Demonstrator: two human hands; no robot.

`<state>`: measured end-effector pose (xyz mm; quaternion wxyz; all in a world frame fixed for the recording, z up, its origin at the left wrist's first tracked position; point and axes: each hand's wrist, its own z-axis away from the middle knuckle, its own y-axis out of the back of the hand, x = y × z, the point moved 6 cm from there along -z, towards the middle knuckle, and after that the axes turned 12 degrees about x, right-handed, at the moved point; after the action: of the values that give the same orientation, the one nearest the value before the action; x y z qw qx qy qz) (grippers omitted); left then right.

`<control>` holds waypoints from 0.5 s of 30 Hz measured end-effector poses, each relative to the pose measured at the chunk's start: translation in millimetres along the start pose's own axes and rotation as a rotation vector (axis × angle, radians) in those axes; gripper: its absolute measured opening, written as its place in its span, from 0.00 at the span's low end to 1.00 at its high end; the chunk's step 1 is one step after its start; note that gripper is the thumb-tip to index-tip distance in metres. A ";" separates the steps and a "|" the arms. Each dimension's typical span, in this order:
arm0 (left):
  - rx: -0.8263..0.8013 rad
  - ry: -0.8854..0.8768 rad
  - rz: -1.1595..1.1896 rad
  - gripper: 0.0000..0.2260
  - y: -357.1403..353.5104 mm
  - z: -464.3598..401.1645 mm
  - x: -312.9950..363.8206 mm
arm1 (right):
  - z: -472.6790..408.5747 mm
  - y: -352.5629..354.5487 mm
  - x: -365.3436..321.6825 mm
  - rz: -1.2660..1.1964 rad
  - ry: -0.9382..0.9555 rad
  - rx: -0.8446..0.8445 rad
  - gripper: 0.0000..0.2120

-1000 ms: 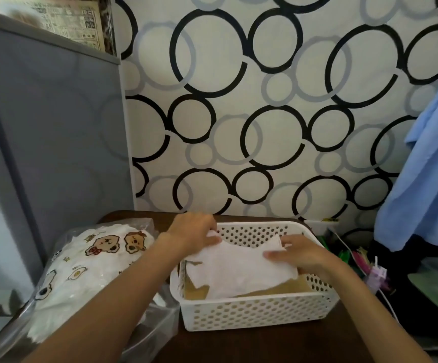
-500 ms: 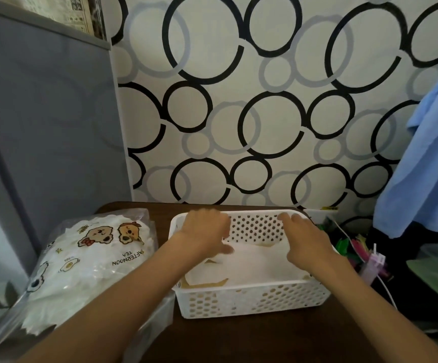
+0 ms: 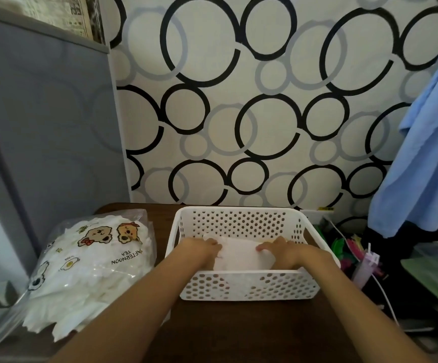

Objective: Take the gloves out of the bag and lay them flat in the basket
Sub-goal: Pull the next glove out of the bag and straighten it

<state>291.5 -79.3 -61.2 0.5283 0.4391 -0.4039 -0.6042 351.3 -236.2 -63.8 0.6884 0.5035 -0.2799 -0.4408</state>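
A wall papered with black and grey rings stands behind a dark brown surface (image 3: pixel 238 331), with a grey cabinet (image 3: pixel 42 132) at the left and a blue cloth (image 3: pixel 427 153) hanging at the right. A white perforated basket (image 3: pixel 241 285) sits toward the back edge of the surface, near its middle. Both forearms reach over the basket's near wall. Inside lies a white glove (image 3: pixel 241 254), spread flat on the basket floor, pale and thin, its outline mostly hidden by the hands and the near wall. The left hand (image 3: pixel 202 250) rests on the glove's left end and the right hand (image 3: pixel 282 248) on its right end. The fingers of both hands point inward and down onto the glove; they look pressed on it, but whether they lie straight or curl round its edge cannot be told. Just left of the basket, at the surface's left edge, lies a clear bag (image 3: pixel 86 268) printed with cartoon bears and fried eggs, bulging with more white gloves. Bright odds and ends and a white cable (image 3: pixel 381 294) crowd the right side.
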 end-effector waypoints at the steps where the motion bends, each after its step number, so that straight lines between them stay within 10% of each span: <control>1: 0.004 0.004 0.017 0.34 -0.6 -3.4 -2.2 | -1.0 2.6 -0.4 -0.010 -0.006 0.008 0.36; 10: 0.594 0.035 0.763 0.12 61.2 122.4 -68.7 | 53.8 52.0 -45.0 -0.383 0.137 0.475 0.22; 15: 0.329 0.183 0.577 0.25 18.1 184.8 -117.7 | 113.8 68.7 -131.6 -0.489 0.420 0.515 0.05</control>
<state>126.4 40.0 21.6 0.6338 0.4384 -0.5542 -0.3147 219.4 -162.9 46.7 0.4570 0.7900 -0.1065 -0.3945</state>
